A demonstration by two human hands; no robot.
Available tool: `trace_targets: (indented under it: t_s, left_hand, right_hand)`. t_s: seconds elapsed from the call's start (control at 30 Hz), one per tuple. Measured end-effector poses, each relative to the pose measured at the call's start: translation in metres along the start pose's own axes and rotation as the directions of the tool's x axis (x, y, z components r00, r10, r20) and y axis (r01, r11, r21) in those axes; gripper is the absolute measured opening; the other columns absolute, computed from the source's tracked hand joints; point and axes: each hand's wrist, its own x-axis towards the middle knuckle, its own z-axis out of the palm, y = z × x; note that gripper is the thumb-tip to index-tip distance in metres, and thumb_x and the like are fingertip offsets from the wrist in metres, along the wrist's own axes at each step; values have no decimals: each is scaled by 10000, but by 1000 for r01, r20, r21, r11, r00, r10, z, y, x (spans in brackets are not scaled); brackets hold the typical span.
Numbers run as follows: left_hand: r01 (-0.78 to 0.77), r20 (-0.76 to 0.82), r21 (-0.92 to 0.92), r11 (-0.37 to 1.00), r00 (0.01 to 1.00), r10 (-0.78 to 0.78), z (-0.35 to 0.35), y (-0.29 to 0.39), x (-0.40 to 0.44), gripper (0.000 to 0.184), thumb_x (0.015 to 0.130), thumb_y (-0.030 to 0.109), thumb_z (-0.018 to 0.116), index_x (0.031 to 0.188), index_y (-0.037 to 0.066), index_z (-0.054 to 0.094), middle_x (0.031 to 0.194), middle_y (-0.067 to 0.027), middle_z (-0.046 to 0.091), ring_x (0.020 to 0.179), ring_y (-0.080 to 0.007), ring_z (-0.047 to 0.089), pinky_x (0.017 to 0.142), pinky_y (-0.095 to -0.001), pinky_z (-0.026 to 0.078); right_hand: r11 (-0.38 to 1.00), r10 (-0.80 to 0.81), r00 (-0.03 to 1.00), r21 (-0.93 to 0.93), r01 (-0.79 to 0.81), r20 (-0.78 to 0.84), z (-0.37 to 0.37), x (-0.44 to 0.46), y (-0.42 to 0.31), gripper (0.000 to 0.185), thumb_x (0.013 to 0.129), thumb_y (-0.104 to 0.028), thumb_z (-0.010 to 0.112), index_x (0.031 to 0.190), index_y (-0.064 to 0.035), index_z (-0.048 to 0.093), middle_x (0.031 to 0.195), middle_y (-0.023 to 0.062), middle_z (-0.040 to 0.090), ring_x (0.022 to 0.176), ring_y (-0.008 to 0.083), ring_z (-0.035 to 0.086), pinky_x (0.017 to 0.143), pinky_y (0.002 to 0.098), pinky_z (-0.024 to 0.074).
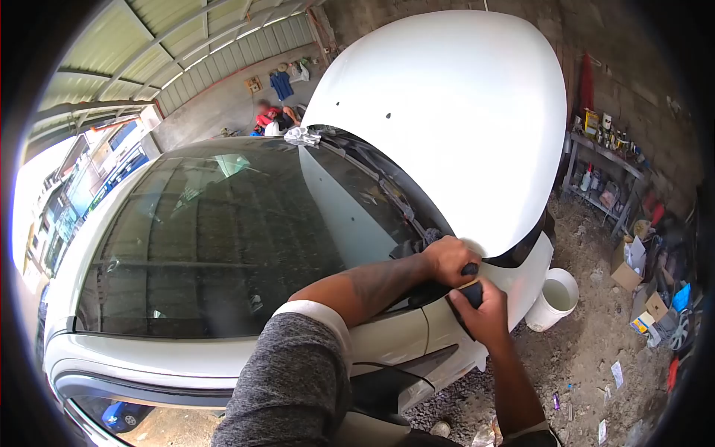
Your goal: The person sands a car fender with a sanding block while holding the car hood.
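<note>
The white car [387,339] stands before me with its white hood [447,112] raised. My left hand [448,259] is closed near the hood's rear corner, around something with a rounded black end [469,269]; the rest of that object is hidden in the fist. Just below it, my right hand [488,313] grips a dark, flat block [471,295] between thumb and fingers, over the car's front fender. Beside my left wrist, a dark crumpled cloth [417,244] lies at the base of the windshield [216,238].
A white bucket [553,299] with liquid stands on the dirt floor beside the car. At right are a shelf of bottles and cans [607,153] and cardboard boxes [629,261]. A white rag [302,135] lies across the windshield's far corner. Another person [272,118] sits beyond the car.
</note>
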Motion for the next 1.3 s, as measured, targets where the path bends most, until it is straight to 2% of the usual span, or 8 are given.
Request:
trace_targets:
  t_s: [0.17,0.47,0.73,0.83,0.97,1.03,1.1,1.3]
  left_hand:
    - [-63,-44,-9,998,997,63,2,-2,-2,202,736,306,697,846,138,688,774,-148,680,775,-391,665,679,-486,522]
    - [-14,-37,8,1000,999,14,-7,8,-3,195,736,274,665,850,119,695,735,-161,671,737,-388,670,677,-482,540]
    - [-97,284,295,951,959,10,-42,55,-31,315,737,290,715,937,49,677,872,-131,691,858,-355,691,764,-475,557]
    - [-102,308,270,957,951,14,-47,63,-49,323,728,242,723,982,49,671,942,-125,683,922,-337,684,788,-465,558]
    - [-103,254,250,963,966,37,-54,64,-61,309,710,229,718,944,31,683,874,-169,706,861,-369,702,765,-479,566]
    - [-86,272,270,959,962,9,-56,65,-59,317,734,257,727,959,41,673,900,-144,698,881,-350,698,766,-469,565]
    - [-68,289,297,952,957,-21,-60,59,-54,327,759,286,735,974,50,663,926,-119,689,902,-332,694,767,-458,564]
    - [-44,306,558,829,939,-156,-54,5,-33,347,815,352,717,1011,70,665,919,-122,694,870,-315,706,737,-453,561]
  right_hand:
    - [813,58,998,580,-41,-11,-42,9,-15,205,865,-116,656,1024,-12,579,885,32,616,826,92,565,758,254,473]
    - [986,33,989,-156,-55,-144,-62,-24,19,160,856,11,624,984,1,528,893,116,627,820,199,606,768,343,491]
    - [980,30,914,-166,-106,-405,-63,-55,33,228,938,19,528,1155,-10,464,1086,217,630,970,330,640,866,413,494]
    - [990,119,911,-20,-138,-394,-38,-64,26,254,969,-8,511,1217,1,457,1231,245,608,1135,357,622,974,419,473]
    - [978,-207,910,-111,179,-360,24,-64,82,331,994,-72,513,1303,36,464,1365,253,564,1281,397,552,1101,455,420]
    - [994,-111,961,-46,103,-254,38,-68,64,467,1014,-127,500,1448,34,437,1432,264,511,1357,443,473,1131,502,379]
    - [891,-301,942,-395,222,-149,50,-75,73,465,1032,-159,462,1451,41,448,1495,286,444,1425,460,386,1175,523,311]
    - [913,-230,972,-360,194,-58,38,-57,58,460,1057,-183,391,1445,55,459,1539,267,403,1469,463,308,1216,551,210]
